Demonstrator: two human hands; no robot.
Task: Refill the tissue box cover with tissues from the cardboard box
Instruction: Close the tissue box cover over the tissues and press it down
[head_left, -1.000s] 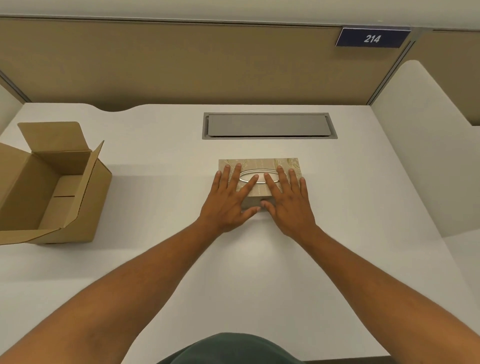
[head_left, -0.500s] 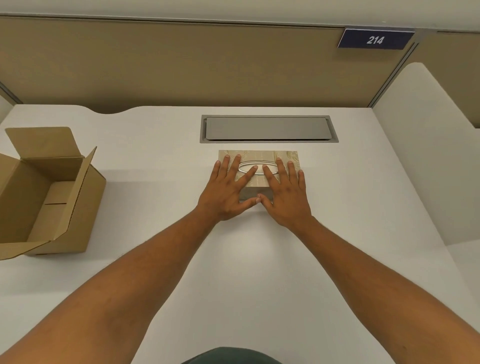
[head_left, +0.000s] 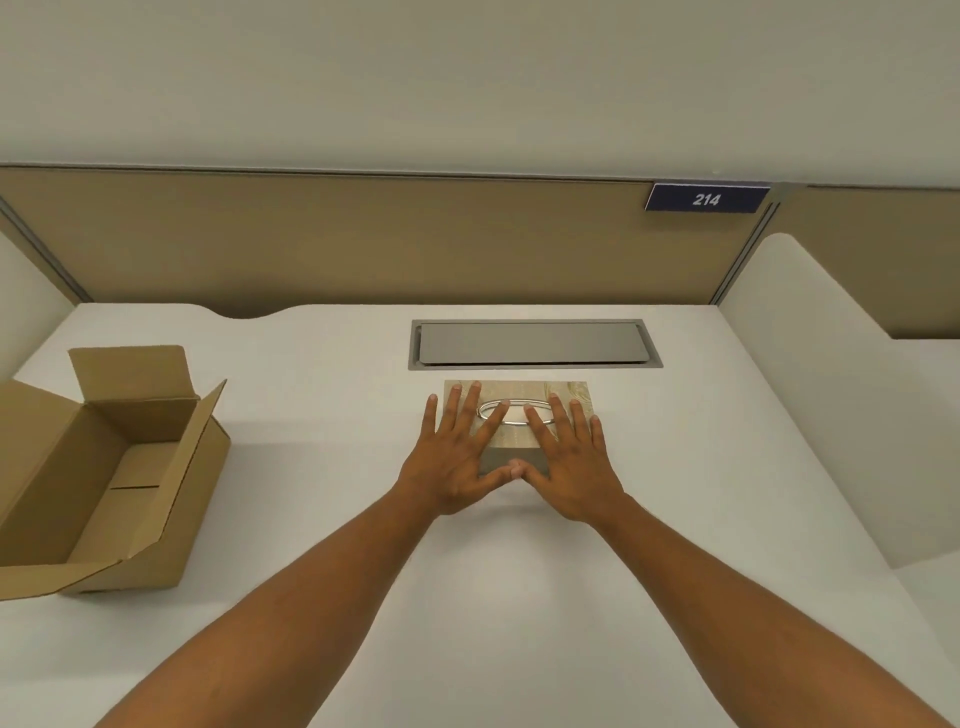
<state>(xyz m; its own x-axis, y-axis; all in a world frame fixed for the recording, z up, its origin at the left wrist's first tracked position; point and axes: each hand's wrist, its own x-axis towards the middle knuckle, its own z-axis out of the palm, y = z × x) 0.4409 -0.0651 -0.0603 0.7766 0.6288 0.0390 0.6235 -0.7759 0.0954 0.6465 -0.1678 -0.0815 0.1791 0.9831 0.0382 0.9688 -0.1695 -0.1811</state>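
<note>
A wood-patterned tissue box cover (head_left: 519, 391) with an oval metal-rimmed slot lies on the white desk, just in front of the grey hatch. My left hand (head_left: 457, 457) and my right hand (head_left: 566, 457) lie flat on its top, fingers spread, thumbs touching at its near edge. No tissue shows in the slot. The open cardboard box (head_left: 104, 467) stands at the desk's left, flaps up, and its visible inside looks empty.
A grey recessed cable hatch (head_left: 535, 344) sits shut behind the cover. A tan partition (head_left: 363, 239) with a blue "214" sign (head_left: 706, 198) backs the white desk (head_left: 519, 623). A white side panel (head_left: 831, 395) rises at the right.
Both hands have slid the cover a little away from me, toward the hatch. The camera has tilted up, so the desk sits lower in view.
</note>
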